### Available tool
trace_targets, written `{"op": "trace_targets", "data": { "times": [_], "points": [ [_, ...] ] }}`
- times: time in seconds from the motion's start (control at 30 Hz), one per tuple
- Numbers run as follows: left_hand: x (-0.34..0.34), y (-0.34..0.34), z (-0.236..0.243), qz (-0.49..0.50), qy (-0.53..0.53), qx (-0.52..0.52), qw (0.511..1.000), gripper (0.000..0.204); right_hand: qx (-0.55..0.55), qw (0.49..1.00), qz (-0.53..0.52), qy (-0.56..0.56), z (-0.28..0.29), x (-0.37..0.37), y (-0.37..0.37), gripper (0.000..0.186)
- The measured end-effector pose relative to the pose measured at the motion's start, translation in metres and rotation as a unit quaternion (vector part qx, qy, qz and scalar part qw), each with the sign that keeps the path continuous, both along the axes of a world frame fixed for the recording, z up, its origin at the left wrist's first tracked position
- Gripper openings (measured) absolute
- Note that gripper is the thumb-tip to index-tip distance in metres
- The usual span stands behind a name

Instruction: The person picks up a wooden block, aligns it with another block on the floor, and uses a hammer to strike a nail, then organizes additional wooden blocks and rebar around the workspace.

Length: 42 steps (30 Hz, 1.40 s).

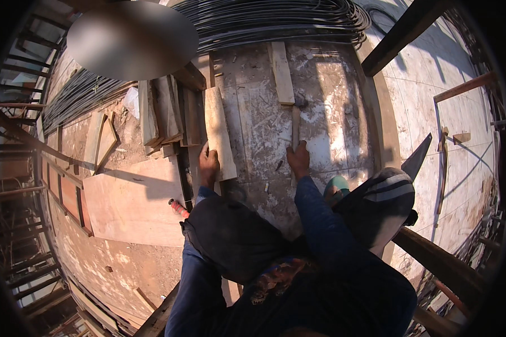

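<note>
My left hand (209, 167) is closed on the near left edge of a pale, short wooden plank (219, 132), which lies lengthwise in front of me. In my right hand (298, 159) is a hammer (296, 123), its wooden handle pointing away from me. The dark hammer head rests by the near end of a second wooden plank (281, 76). That second plank lies farther off on the dusty, white-stained floor surface (258, 118). My fingertips under the held plank are partly hidden.
Stacked timber offcuts (163, 112) stand left of the held plank, beside a plywood sheet (132, 199). A red-handled item (179, 208) lies near my left knee. Bundled dark rods (275, 22) run across the back. A saw blade (417, 156) juts out beyond my right knee.
</note>
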<state>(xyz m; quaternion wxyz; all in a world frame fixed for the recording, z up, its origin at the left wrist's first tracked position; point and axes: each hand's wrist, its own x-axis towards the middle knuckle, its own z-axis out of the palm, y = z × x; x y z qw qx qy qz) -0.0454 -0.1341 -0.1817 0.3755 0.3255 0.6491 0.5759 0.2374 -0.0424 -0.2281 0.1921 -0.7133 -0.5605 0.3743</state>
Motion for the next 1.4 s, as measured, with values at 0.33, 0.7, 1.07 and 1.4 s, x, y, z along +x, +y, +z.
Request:
{"op": "trace_targets", "data": {
  "times": [0.33, 0.7, 1.07, 1.4],
  "points": [
    [0.011, -0.005, 0.007, -0.006, 0.063, -0.010, 0.998, 0.044, 0.003, 0.999, 0.025, -0.023, 0.006, -0.002, 0.000, 0.050],
    [0.008, -0.009, -0.004, -0.008, 0.428, -0.023, 0.903, 0.043, 0.020, 0.998, 0.034, -0.042, 0.003, -0.005, -0.001, 0.042],
    [0.031, -0.009, 0.019, 0.018, 0.533, -0.161, 0.830, 0.026, 0.015, 0.999, 0.020, -0.034, -0.004, -0.002, -0.002, 0.046],
    [0.038, -0.004, 0.003, 0.040, 0.513, -0.121, 0.849, 0.022, 0.003, 0.999, 0.032, -0.030, -0.004, 0.000, 0.001, 0.047]
  ]
}}
